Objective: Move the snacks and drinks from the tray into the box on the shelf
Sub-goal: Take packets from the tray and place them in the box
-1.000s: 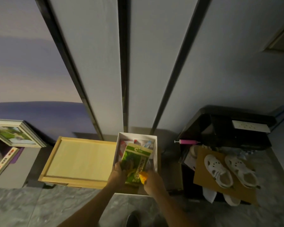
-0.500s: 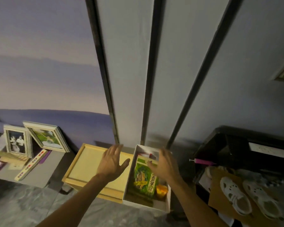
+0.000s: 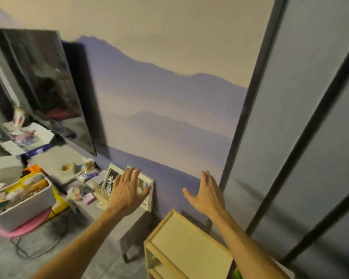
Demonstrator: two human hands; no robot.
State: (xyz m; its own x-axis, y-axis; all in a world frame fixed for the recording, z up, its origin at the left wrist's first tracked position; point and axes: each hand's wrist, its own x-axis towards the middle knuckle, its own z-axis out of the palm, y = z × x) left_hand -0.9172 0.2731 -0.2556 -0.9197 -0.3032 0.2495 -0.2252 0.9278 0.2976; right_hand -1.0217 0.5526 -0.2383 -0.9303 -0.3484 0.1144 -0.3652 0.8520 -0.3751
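Note:
Both my hands are raised, empty, with fingers spread. My left hand (image 3: pixel 127 192) hovers in front of the picture frames on the grey ledge. My right hand (image 3: pixel 207 195) is in the air above the pale wooden tray (image 3: pixel 187 244), whose bare top shows at the bottom centre. The white box is almost out of view; only a green sliver of a snack packet (image 3: pixel 237 273) peeks out under my right forearm at the bottom edge.
Picture frames (image 3: pixel 147 190) lean on the wall. A dark TV screen (image 3: pixel 42 85) hangs at left above a cluttered grey ledge (image 3: pixel 54 160). A white bin (image 3: pixel 28 204) full of packets sits on a pink stool (image 3: pixel 26 226). Grey panels with dark strips (image 3: pixel 256 101) stand at right.
I let go of the green snack packet in the white box and lifted both hands. My view swung up and left, so the box slid out of view.

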